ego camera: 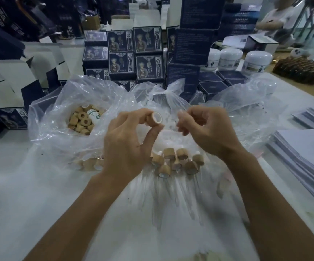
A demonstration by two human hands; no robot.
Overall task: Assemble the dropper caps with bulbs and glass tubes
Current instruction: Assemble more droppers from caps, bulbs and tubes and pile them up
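Observation:
My left hand point(131, 142) pinches a wooden dropper cap point(154, 119) between thumb and fingers, its white-lined opening turned toward my right hand. My right hand point(205, 130) hovers just right of the cap with its fingers curled; whether it holds a white bulb is not clear. Several finished droppers point(178, 162) with wooden caps and glass tubes lie on the white table below my hands. A clear bag at the left holds several loose wooden caps point(82, 120). Another clear bag point(171, 132) behind my hands holds whitish parts.
Stacked dark blue printed boxes point(135, 53) stand along the back. White jars point(229, 58) and brown bottles point(302, 67) sit at the back right. Piles of grey-white sheets point(306, 153) lie at the right. Open cartons point(11, 85) stand at the left.

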